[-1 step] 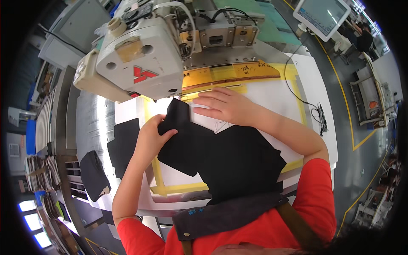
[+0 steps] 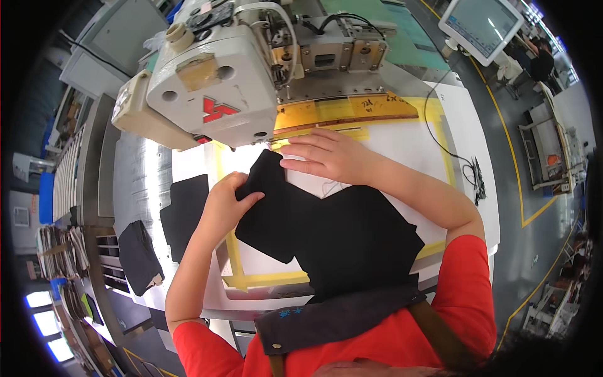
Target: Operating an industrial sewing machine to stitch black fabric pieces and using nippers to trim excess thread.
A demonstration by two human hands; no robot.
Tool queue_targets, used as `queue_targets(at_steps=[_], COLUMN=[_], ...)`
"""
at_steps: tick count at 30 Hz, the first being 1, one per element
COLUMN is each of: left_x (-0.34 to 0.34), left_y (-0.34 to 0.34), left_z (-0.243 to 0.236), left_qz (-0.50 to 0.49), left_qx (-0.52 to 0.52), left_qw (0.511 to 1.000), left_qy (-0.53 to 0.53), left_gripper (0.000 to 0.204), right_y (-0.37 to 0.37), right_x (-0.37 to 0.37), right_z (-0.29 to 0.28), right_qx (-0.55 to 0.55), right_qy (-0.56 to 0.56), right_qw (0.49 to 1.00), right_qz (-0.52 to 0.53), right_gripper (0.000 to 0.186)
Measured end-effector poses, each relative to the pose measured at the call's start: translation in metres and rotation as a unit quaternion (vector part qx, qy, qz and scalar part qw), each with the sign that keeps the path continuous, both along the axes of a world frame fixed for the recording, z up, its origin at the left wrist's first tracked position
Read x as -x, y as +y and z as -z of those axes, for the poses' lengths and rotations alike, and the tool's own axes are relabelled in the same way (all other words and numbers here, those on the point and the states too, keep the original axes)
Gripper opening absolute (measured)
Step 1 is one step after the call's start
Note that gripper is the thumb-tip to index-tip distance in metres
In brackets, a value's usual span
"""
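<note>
A piece of black fabric [image 2: 352,235] is spread over the white work surface, its near end reaching the front of my apron. My left hand [image 2: 226,204] is closed on its left edge, thumb on top and fingers partly hidden by the cloth. The fabric's narrow upper part points up toward the sewing machine head [image 2: 210,100]. My right hand [image 2: 333,155] lies flat with fingers stretched out to the left. Its fingertips meet the right edge of that narrow part, close below the machine head.
More black fabric pieces [image 2: 185,217] lie to the left, with a dark folded stack [image 2: 139,257] beyond them. Yellow tape [image 2: 267,278] borders the white sheet. A yellow strip [image 2: 342,110] crosses behind my right hand. Thread snips [image 2: 478,182] and a cable lie at the right edge; a screen [image 2: 480,28] stands far right.
The fabric's narrow upper part has shifted slightly right and tilted. My right fingertips, apart from it before, now reach its edge. The whole view has shifted a little.
</note>
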State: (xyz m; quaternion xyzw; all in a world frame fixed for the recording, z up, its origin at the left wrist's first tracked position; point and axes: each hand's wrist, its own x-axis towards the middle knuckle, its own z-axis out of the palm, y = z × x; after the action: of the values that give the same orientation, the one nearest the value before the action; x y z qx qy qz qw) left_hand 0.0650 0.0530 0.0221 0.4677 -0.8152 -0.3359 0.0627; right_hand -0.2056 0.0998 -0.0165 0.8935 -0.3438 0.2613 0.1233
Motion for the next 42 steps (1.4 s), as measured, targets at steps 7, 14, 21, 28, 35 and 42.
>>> queue_targets(at_steps=[7,14,21,28,35,42], left_x=[-0.054,-0.017,-0.02,-0.031,-0.048,-0.002], left_y=[-0.033,-0.06,-0.077,-0.114,-0.158,-0.084], left_z=[-0.016,0.002,0.008,0.033,0.056,0.033], left_qz=[0.184,0.013,0.019,-0.009,-0.028,-0.016], left_qx=[-0.44,-0.151,0.006,0.159,0.119,0.261], left_qw=[0.852,0.988,1.0,0.987,0.992,0.965], left_qy=[0.217,0.024,0.019,-0.024,0.039,0.027], left_gripper=[0.028,0.024,0.029,0.035,0.043,0.024], right_y=[-0.027,-0.033,-0.033,-0.041,-0.041,0.002], right_x=[-0.03,-0.043,-0.041,-0.051,-0.044,0.024], right_z=[-0.003,0.009,0.018,0.022,0.028,0.022], right_qx=[0.151,0.038,0.002,0.003,-0.041,-0.042], right_qy=[-0.101,-0.017,-0.019,0.026,0.074,0.082], right_qw=[0.979,0.991,0.988,0.995,0.996,0.986], right_qz=[-0.096,-0.129,-0.151,-0.096,-0.015,0.139], right_gripper=[0.043,0.033,0.019,0.024,0.021,0.021])
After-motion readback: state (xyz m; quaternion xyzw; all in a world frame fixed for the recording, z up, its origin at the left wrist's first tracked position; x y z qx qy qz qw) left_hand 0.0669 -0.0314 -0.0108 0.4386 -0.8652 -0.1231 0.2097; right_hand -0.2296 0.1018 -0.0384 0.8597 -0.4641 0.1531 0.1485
